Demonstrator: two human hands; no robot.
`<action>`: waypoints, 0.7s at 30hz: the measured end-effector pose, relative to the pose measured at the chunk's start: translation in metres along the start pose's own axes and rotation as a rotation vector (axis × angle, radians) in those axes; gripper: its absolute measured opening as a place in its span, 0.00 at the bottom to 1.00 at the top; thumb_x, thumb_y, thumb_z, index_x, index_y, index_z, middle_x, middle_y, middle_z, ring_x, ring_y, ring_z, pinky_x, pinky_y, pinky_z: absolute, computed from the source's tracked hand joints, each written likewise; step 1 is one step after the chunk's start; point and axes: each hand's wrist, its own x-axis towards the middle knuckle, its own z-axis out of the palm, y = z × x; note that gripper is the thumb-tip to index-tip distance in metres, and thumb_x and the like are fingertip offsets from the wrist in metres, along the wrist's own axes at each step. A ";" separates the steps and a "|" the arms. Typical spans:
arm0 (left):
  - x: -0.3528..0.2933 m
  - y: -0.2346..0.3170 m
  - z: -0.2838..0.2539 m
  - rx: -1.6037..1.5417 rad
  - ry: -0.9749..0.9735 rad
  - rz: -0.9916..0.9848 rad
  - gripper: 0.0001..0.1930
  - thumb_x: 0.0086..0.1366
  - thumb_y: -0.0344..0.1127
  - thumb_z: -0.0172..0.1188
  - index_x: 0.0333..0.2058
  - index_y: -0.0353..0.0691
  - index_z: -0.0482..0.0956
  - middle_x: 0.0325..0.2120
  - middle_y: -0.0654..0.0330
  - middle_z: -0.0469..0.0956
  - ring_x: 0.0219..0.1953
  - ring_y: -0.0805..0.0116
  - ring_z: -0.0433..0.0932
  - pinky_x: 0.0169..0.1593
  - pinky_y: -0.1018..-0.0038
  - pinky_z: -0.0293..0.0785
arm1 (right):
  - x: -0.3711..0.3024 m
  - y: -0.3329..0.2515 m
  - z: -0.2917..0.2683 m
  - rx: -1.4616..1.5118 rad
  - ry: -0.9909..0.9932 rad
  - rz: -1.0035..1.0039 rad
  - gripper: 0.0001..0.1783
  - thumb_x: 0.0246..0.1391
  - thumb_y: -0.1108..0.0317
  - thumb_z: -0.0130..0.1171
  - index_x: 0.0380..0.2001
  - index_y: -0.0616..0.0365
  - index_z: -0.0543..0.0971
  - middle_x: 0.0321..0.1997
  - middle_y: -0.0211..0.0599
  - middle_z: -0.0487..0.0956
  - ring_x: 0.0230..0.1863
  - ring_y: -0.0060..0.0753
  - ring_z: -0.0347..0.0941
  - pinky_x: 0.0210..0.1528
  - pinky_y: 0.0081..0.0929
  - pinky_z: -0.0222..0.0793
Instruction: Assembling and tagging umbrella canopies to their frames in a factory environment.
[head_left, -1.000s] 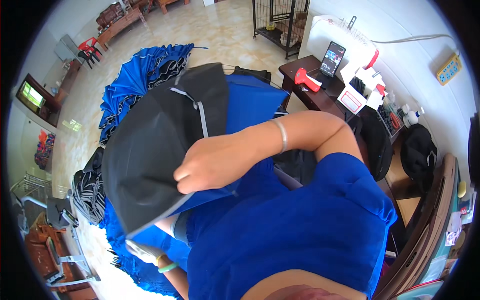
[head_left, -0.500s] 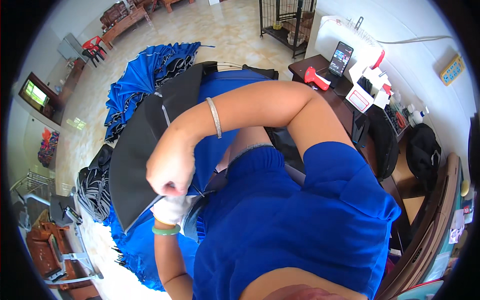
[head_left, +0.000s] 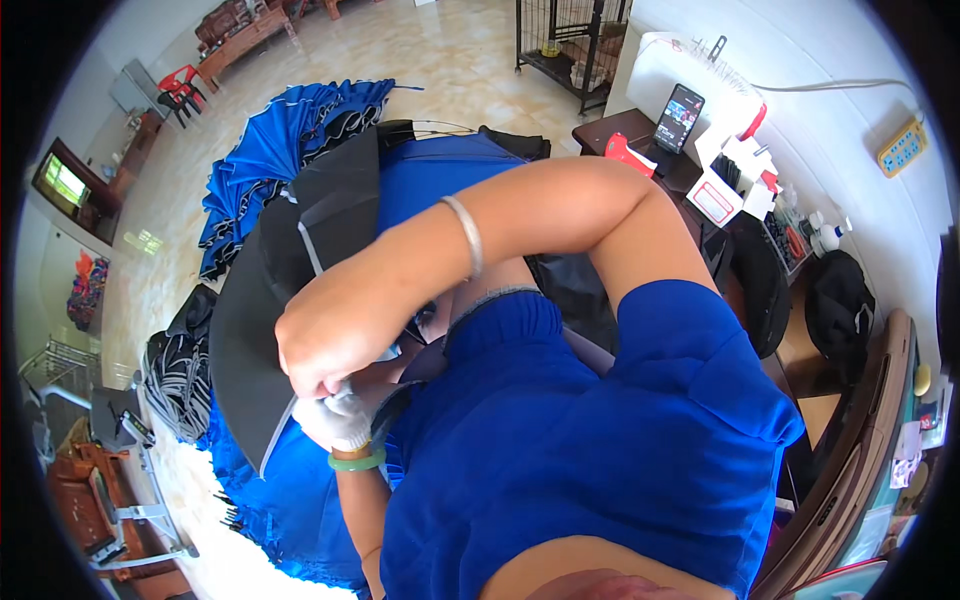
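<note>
A half-spread umbrella (head_left: 250, 335) with black outer fabric and a blue panel lies across my lap. Thin ribs stick out at its far end. My right hand (head_left: 330, 335), bare and with a silver bangle on its wrist, is closed over the umbrella's near edge; its fingertips are hidden beneath it. Directly below, touching it, is my left hand (head_left: 340, 418) in a white glove, a green bangle (head_left: 357, 461) on the wrist. The gloved fingers are curled together beside the fabric edge. Whatever either hand pinches is too small or covered to make out.
Piles of blue umbrella fabric (head_left: 265, 160) lie beyond and to the left, beside a black bundle with grey edging (head_left: 180, 385). On the right, a dark table (head_left: 610, 130) carries a phone (head_left: 680, 118), a red handheld tool (head_left: 628, 153) and a white box (head_left: 716, 199). A wire cage (head_left: 570, 50) stands behind.
My right hand has shifted slightly left, its forearm lower across the fabric. My gloved left hand has moved a little right and turned. The black fabric has slid left, uncovering more of my lap.
</note>
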 end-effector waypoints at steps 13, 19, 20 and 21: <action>-0.008 -0.038 -0.007 0.152 0.139 0.134 0.22 0.54 0.51 0.63 0.38 0.38 0.78 0.34 0.52 0.80 0.35 0.56 0.80 0.36 0.69 0.75 | -0.012 -0.031 0.037 -0.457 0.443 -0.047 0.10 0.46 0.67 0.57 0.24 0.65 0.73 0.25 0.43 0.72 0.24 0.35 0.70 0.29 0.30 0.71; -0.014 -0.040 -0.015 0.285 0.101 0.260 0.22 0.56 0.50 0.62 0.40 0.37 0.78 0.35 0.51 0.80 0.36 0.56 0.80 0.38 0.68 0.75 | -0.008 -0.038 0.043 -0.835 0.493 -0.163 0.11 0.47 0.67 0.57 0.25 0.66 0.73 0.23 0.43 0.72 0.25 0.37 0.71 0.32 0.33 0.72; -0.013 -0.041 -0.015 0.307 0.092 0.281 0.22 0.56 0.50 0.62 0.40 0.37 0.78 0.35 0.51 0.80 0.36 0.55 0.80 0.38 0.68 0.75 | -0.007 -0.041 0.044 -0.900 0.499 -0.155 0.11 0.47 0.66 0.57 0.25 0.66 0.73 0.24 0.42 0.73 0.26 0.38 0.72 0.32 0.35 0.71; -0.016 -0.042 -0.019 0.331 0.082 0.302 0.22 0.56 0.50 0.62 0.40 0.37 0.78 0.35 0.51 0.80 0.36 0.55 0.80 0.38 0.68 0.75 | -0.007 -0.043 0.044 -0.964 0.505 -0.147 0.11 0.47 0.66 0.57 0.25 0.65 0.73 0.24 0.42 0.74 0.27 0.40 0.72 0.32 0.37 0.71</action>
